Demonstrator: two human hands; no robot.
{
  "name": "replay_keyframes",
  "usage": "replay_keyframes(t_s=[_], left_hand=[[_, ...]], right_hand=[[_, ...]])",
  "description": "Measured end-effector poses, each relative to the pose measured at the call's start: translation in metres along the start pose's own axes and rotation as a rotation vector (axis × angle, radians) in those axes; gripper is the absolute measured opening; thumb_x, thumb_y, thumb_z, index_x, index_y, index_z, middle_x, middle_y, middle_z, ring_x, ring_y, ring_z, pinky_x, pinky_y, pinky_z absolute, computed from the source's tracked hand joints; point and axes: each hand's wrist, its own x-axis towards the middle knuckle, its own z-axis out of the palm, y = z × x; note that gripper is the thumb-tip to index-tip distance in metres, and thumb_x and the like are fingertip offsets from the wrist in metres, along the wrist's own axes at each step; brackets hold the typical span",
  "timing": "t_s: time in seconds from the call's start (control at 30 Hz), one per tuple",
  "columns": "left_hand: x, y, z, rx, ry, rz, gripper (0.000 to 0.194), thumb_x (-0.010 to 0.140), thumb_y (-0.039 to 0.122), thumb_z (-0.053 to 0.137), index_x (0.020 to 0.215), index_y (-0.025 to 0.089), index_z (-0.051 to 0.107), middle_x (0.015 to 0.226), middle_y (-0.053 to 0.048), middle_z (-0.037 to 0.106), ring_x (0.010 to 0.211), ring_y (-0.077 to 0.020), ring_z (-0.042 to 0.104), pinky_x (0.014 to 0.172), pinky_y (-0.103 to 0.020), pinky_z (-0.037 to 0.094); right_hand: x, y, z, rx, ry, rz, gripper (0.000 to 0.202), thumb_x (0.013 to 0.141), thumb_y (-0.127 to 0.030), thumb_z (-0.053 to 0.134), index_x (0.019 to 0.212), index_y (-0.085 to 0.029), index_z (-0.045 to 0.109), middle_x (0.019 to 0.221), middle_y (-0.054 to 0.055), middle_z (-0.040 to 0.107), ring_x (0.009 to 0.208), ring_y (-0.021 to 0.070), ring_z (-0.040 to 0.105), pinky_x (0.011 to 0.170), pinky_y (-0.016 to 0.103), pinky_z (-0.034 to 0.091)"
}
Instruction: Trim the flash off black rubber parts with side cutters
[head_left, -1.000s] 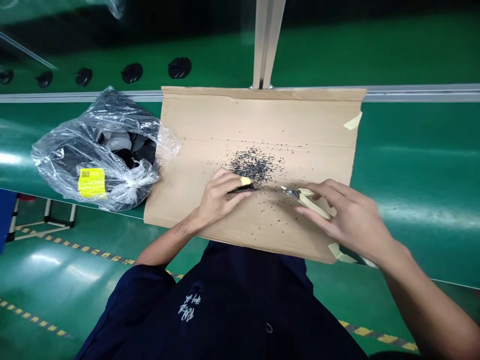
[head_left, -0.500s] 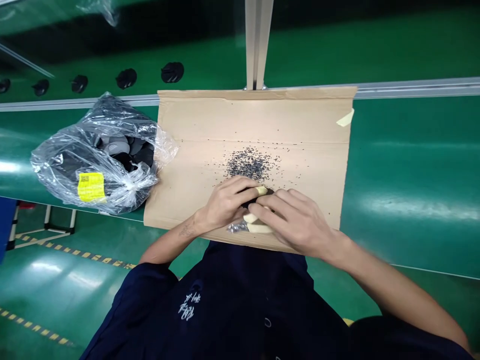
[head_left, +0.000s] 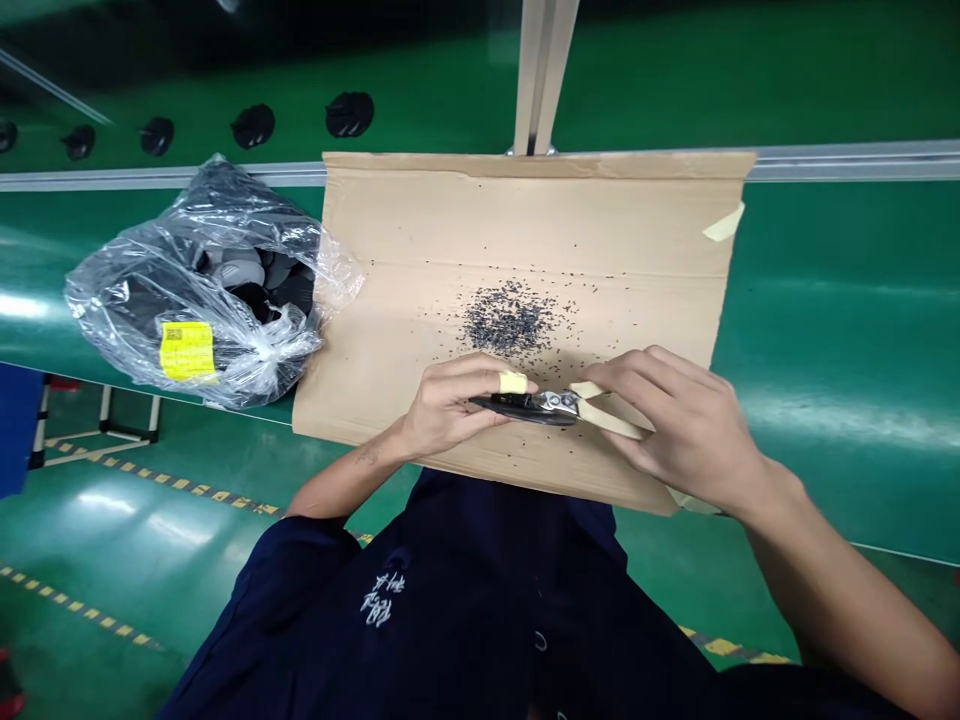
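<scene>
My left hand (head_left: 450,405), with yellow tape round one finger, grips a round black plastic part (head_left: 525,412) at its left edge, tilted nearly edge-on. My right hand (head_left: 686,420) is closed round the cream handles of a pair of nippers (head_left: 559,401). The silver head of the nippers is against the upper side of the part; the exact cutting spot is too small to make out. Both hands are above the near part of a cardboard sheet (head_left: 405,210). A scatter of tiny black plastic bits (head_left: 510,320) lies on the cardboard just beyond the hands.
A clear plastic bag (head_left: 112,290) holding several black discs stands left of the cardboard, slightly overlapping it. Several black parts (head_left: 349,115) sit in a row beyond the metal rail (head_left: 840,163). An upright post (head_left: 546,75) rises behind the cardboard. The green bench (head_left: 840,350) extends right.
My right hand has moved right and turned, bringing the nippers from under its palm to the black part. My left hand keeps hold of the part, now tilted edge-on.
</scene>
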Motion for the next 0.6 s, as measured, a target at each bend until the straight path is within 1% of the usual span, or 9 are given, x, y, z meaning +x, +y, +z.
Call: replay_keyframes(t_s=[0.1, 0.17, 0.23, 0.4, 0.6], left_hand=[[0.0000, 0.0005, -0.0014, 0.010, 0.007, 0.020, 0.023, 0.093, 0.030, 0.073, 0.113, 0.021, 0.079, 0.095, -0.008, 0.077, 0.084, -0.0127, 0.073, 0.073, -0.022, 0.059], [0.0000, 0.0009, -0.0021, 0.023, 0.015, 0.035, 0.024, 0.093, 0.030, 0.074, 0.115, 0.021, 0.078, 0.092, -0.007, 0.077, 0.081, -0.0123, 0.072, 0.071, -0.022, 0.059], [0.0003, 0.0015, -0.0022, 0.034, 0.018, 0.041, 0.025, 0.093, 0.028, 0.074, 0.117, 0.021, 0.078, 0.090, -0.006, 0.077, 0.079, -0.0120, 0.071, 0.069, -0.022, 0.058], [0.0016, 0.0023, -0.0012, 0.030, 0.022, 0.053, 0.026, 0.093, 0.022, 0.074, 0.118, 0.021, 0.077, 0.090, -0.007, 0.078, 0.078, -0.0116, 0.071, 0.069, -0.022, 0.058], [-0.0019, -0.0007, 0.0004, 0.036, 0.050, 0.090, 0.032, 0.092, 0.026, 0.075, 0.124, 0.022, 0.075, 0.088, -0.007, 0.078, 0.074, -0.0108, 0.072, 0.066, -0.020, 0.058]], right_hand=[[0.0002, 0.0007, 0.0014, 0.005, 0.016, -0.020, 0.019, 0.100, -0.029, 0.058, 0.114, -0.018, 0.065, 0.095, 0.009, 0.073, 0.083, 0.0221, 0.066, 0.068, 0.034, 0.051], [-0.0003, 0.0006, 0.0018, 0.005, 0.006, -0.004, 0.020, 0.100, -0.030, 0.058, 0.115, -0.019, 0.066, 0.096, 0.009, 0.073, 0.083, 0.0224, 0.066, 0.069, 0.035, 0.052], [-0.0002, -0.0005, 0.0018, -0.004, -0.011, 0.020, 0.020, 0.101, -0.031, 0.056, 0.114, -0.021, 0.066, 0.096, 0.008, 0.073, 0.082, 0.0221, 0.066, 0.069, 0.035, 0.052], [0.0017, -0.0034, 0.0019, -0.036, 0.021, -0.011, 0.020, 0.102, -0.029, 0.055, 0.115, -0.017, 0.065, 0.094, 0.009, 0.072, 0.078, 0.0213, 0.064, 0.066, 0.034, 0.051], [-0.0011, -0.0030, 0.0046, -0.056, -0.030, 0.006, 0.022, 0.102, -0.030, 0.053, 0.118, -0.020, 0.066, 0.094, 0.009, 0.072, 0.080, 0.0215, 0.064, 0.067, 0.034, 0.051]])
